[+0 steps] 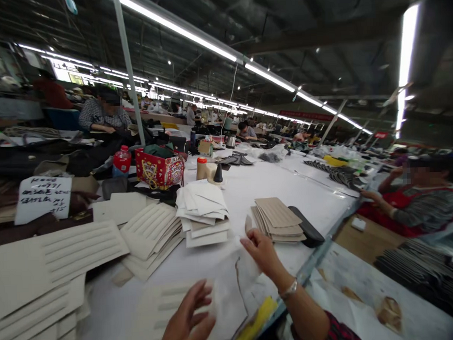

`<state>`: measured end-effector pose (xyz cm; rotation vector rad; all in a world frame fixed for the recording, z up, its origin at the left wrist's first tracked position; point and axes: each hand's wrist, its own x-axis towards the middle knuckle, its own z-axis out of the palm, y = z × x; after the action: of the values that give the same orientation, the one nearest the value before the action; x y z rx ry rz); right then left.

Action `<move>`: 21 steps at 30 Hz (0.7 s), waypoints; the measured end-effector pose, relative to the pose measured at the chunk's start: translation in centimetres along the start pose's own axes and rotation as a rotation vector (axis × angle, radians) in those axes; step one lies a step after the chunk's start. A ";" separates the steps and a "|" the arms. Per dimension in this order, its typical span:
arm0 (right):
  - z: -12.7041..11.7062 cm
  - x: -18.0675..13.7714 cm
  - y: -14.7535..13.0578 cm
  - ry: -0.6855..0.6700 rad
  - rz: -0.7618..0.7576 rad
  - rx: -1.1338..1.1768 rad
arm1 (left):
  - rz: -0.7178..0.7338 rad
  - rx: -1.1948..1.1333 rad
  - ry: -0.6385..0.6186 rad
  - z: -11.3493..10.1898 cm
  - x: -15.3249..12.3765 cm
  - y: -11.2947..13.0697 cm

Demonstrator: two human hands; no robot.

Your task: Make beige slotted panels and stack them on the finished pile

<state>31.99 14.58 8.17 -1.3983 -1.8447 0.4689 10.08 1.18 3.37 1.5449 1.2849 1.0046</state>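
My left hand [190, 317] is low in the middle, fingers loosely curled and apart, with nothing visible in them. Beside and partly beneath it lies a blurred beige panel [168, 311] with raised strips. My right hand [262, 252] is raised over the white table [245, 189], thumb and fingers pinched. Something pale and translucent blurs by its fingertips, too smeared to name. Just beyond that hand sits a stack of tan ribbed pieces [278, 213], with a black flat piece [306, 226] beside it. White pieces [201, 203] are piled left of the right hand.
More ribbed panels are stacked at left [84, 249] and centre left [150, 229]. Behind them stand a red patterned box [159, 167], a red-capped bottle [122, 161] and a black thread cone [218, 174]. A yellow strip [256, 322] lies along the near edge. A co-worker [416, 198] sits at right.
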 end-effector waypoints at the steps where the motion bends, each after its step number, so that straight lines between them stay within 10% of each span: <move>1: 1.3 -2.4 -1.0 -0.070 -0.008 0.018 | -0.056 -0.211 0.009 0.8 1.0 0.5; 7: 3.1 -9.5 -4.4 -0.412 -0.102 0.103 | 0.063 -0.237 0.253 -1.2 4.3 2.6; 11: -0.5 -8.3 -5.6 -0.551 -0.243 -0.033 | 0.130 -0.075 -0.265 -4.7 4.7 4.8; 14: -2.5 -7.2 -6.9 -0.494 -0.458 -0.214 | -0.035 -0.248 -0.457 -4.2 4.9 5.9; 21: -7.4 -8.3 -9.0 -0.204 -0.803 -0.491 | -0.373 -0.814 -0.359 -1.8 5.0 8.0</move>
<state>32.57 2.68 16.19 -0.7747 -2.5958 -0.2803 11.38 5.61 11.83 0.7697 0.7229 0.8064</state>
